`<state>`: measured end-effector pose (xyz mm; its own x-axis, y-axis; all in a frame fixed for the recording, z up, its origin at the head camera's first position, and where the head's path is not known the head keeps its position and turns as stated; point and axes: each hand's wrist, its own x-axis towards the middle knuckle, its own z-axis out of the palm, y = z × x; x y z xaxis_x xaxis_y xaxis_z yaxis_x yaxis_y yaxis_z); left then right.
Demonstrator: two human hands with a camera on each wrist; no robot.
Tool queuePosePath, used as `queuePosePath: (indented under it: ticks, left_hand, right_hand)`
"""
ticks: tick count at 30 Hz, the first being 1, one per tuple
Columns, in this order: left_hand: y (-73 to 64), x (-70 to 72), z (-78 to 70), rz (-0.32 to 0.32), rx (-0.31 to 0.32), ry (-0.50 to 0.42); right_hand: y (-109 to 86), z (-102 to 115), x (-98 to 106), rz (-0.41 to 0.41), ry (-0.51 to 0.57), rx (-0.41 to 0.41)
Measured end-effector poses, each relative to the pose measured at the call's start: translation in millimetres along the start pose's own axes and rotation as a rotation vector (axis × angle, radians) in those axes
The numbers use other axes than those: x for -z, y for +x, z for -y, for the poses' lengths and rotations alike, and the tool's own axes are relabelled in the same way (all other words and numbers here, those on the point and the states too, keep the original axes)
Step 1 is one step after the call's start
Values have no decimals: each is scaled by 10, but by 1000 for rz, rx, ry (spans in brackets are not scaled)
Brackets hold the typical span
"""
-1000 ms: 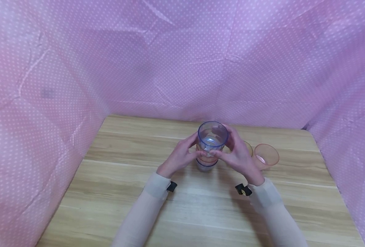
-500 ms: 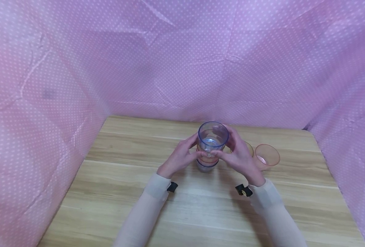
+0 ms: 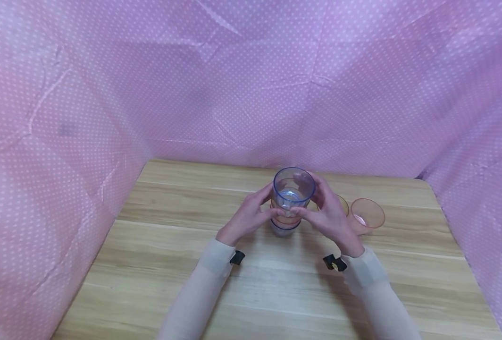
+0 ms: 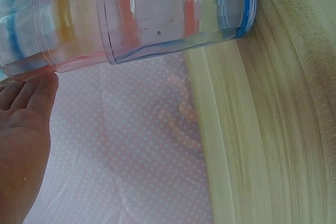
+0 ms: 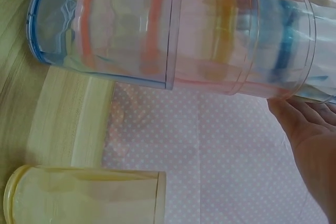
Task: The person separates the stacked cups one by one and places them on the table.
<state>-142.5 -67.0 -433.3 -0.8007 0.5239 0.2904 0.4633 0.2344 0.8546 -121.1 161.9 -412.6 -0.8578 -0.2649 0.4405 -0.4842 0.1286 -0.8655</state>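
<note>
Left hand (image 3: 248,215): grips the cup stack (image 3: 293,189) near its top.
Cup stack: upright on the surface (image 3: 170,264), between your hands.
Right hand (image 3: 326,216): grips the opposite side.
Yellow cup (image 5: 105,195), orange cup (image 3: 368,215): right of the stack.
Change: almost none; you seem to be steadying the stack.

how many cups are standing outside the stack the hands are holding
2: the yellow cup, partly behind the right hand in the head view, and the orange-rimmed cup to its right. Others might be hidden.
</note>
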Motion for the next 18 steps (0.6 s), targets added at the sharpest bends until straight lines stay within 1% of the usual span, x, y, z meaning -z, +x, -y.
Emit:
queuePosePath:
  ticks: [5, 13, 18]
  left_hand:
    - [-3, 6, -5, 5, 5, -3]
    - [5, 5, -5, 3, 23, -11]
    - [7, 2, -8, 2, 21, -14]
  right_hand:
    - [-2, 2, -15, -23, -12, 15]
    - [-5, 6, -37, -41, 14, 43]
    - [-9, 2, -43, -52, 21, 49]
